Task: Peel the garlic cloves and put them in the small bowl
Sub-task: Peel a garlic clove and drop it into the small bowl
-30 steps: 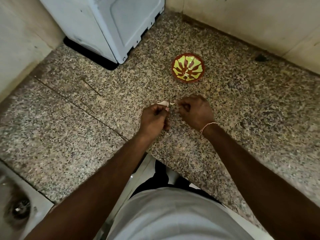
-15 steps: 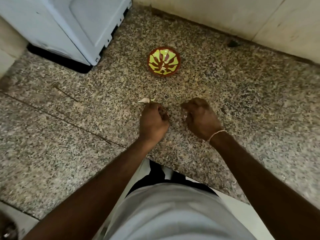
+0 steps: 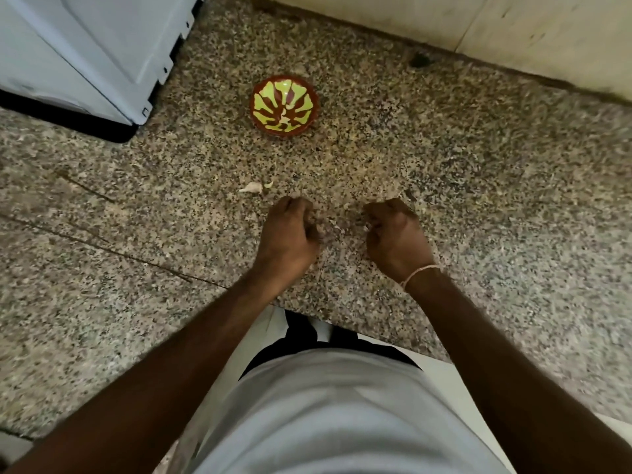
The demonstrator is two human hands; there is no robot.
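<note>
Small bowl on the counter at far centre, appliance far left, garlic clove between bowl and left hand, right hand to its right, wall behind.

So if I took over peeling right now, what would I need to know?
Left hand: fingers curled over the counter; whether it holds anything is hidden.
Right hand: also curled, contents hidden.
A pale garlic piece, clove or skin, lies on the granite counter just beyond the left hand.
The small bowl sits farther back; small pale bits show inside, but whether they are cloves is unclear.
Left to do: check both hands, finish peeling, drop the cloves in the bowl.
</note>
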